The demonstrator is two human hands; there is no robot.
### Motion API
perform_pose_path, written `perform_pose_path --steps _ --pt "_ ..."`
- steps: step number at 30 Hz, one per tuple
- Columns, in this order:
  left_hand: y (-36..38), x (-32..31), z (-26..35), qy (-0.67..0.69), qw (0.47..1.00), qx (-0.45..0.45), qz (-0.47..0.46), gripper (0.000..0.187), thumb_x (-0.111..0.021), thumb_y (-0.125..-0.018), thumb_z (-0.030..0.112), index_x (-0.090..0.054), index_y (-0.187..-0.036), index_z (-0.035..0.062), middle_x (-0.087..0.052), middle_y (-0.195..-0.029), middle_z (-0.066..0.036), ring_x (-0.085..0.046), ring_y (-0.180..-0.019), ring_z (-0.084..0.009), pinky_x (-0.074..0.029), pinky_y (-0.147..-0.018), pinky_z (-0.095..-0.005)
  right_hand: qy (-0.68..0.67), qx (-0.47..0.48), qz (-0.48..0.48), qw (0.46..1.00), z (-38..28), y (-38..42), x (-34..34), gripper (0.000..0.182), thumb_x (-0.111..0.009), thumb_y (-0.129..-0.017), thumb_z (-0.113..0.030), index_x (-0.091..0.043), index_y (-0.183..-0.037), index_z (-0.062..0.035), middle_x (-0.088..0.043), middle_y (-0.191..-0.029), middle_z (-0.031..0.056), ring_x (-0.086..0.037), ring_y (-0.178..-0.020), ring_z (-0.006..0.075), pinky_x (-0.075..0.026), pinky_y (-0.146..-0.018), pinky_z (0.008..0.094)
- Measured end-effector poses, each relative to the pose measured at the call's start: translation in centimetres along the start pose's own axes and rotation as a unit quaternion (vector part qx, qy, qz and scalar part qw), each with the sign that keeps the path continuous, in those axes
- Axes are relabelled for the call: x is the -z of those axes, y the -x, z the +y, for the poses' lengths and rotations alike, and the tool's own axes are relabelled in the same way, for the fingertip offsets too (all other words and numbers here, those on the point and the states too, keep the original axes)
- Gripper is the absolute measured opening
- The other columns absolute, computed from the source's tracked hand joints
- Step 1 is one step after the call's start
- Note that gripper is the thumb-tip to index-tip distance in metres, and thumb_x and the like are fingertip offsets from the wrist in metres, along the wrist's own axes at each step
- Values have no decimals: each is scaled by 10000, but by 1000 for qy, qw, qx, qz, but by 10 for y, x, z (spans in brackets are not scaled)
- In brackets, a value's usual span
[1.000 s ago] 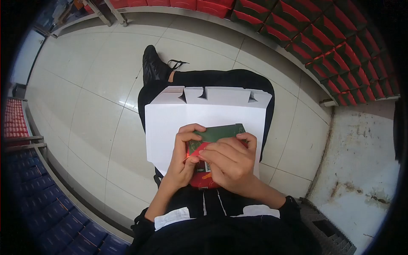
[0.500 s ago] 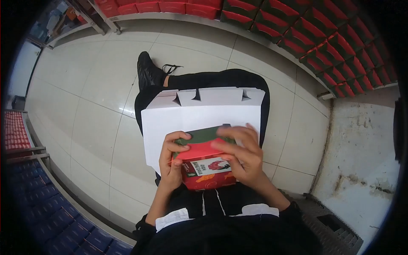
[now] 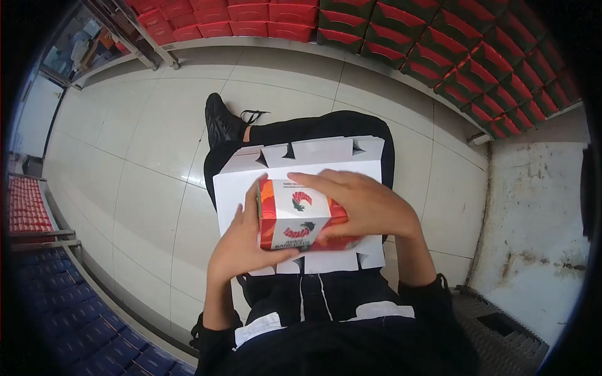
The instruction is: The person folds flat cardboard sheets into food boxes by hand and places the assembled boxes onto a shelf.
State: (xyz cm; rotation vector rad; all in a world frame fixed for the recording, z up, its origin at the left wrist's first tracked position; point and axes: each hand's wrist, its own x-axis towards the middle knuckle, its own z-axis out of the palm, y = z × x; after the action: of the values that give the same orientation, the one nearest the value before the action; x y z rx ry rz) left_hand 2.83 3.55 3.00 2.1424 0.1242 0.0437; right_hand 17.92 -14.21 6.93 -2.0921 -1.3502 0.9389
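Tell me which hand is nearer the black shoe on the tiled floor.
Left. The left hand lies below the black shoe, on its side of the red carton; the right hand lies farther across.

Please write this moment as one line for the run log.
left hand: holds red box | right hand: grips same box | under: white flat cardboard on lap | behind: stacked red boxes
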Motion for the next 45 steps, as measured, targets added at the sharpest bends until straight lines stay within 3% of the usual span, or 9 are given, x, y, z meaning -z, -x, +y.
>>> perform_pose_path --steps 5,7,12,19,25,39,41,43,45 --pt "-9 -15 -28 334 919 107 182 569 -645 -811 187 -355 -1256 -17 -568 -1080 -139 -581 -954 -190 -469 -838 -323 255 48 398 880 -7 -7 2 694 -746 -674 -228 -446 -1291 -120 -531 -1193 136 -528 -1082 301 -418 -905 355" --pt "-3 -28 -52 443 860 91 236 533 -581 -853 228 -345 -1263 -20 -527 -1140 -138 -549 -1007 -188 -442 -874 -315 -35 42 552 832 4 -6 -6 591 -761 -678 -168 -521 -1204 -48 -563 -1141 155 -559 -1052 279 -442 -878 347" --pt "2 -66 -62 473 819 73 315 524 -509 -885 274 -331 -1278 -23 -500 -1183 -134 -501 -1087 -190 -380 -944 -326 -153 70 607 776 -1 -15 -22 296 -741 -703 -59 -641 -965 33 -639 -958 148 -636 -850 201 -501 -735 269" --pt "11 -47 -50 615 741 19 271 512 -503 -850 323 -386 -1261 41 -534 -1148 -133 -566 -1032 -245 -485 -863 -390 -116 87 617 773 -11 -16 -38 171 -731 -701 -23 -670 -859 -4 -660 -832 95 -606 -726 166 -486 -635 241" --pt "7 -63 -46 557 716 125 402 555 -500 -883 428 -381 -1262 41 -531 -1175 -117 -567 -1034 -242 -492 -860 -394 -170 67 594 783 -10 -23 -39 136 -729 -703 -40 -670 -821 -9 -652 -784 82 -597 -726 170 -465 -623 261" --pt "20 -60 -88 498 787 67 359 588 -500 -881 447 -380 -1258 13 -548 -1146 -123 -585 -1006 -218 -504 -842 -353 -34 90 503 859 2 -23 -12 467 -750 -716 -222 -538 -1079 -19 -599 -886 106 -614 -835 216 -476 -760 272" --pt "19 -48 -77 519 785 57 332 579 -489 -889 426 -368 -1269 7 -548 -1149 -134 -590 -1002 -219 -504 -847 -353 -112 67 459 879 16 -21 -16 555 -733 -743 -289 -470 -1145 -11 -601 -942 90 -605 -875 178 -465 -804 268" --pt "17 -40 -70 518 809 58 274 582 -496 -885 402 -350 -1285 4 -545 -1158 -149 -594 -1002 -225 -511 -840 -357 -450 78 188 869 27 -21 -12 516 -718 -767 -285 -488 -1111 22 -602 -987 92 -590 -900 139 -467 -790 264" --pt "15 -34 -68 537 803 70 249 594 -509 -882 381 -331 -1299 -4 -503 -1224 -167 -549 -1090 -232 -472 -896 -362 -409 59 213 885 30 -22 -13 469 -702 -787 -267 -496 -1086 30 -603 -990 95 -582 -885 108 -473 -768 259"
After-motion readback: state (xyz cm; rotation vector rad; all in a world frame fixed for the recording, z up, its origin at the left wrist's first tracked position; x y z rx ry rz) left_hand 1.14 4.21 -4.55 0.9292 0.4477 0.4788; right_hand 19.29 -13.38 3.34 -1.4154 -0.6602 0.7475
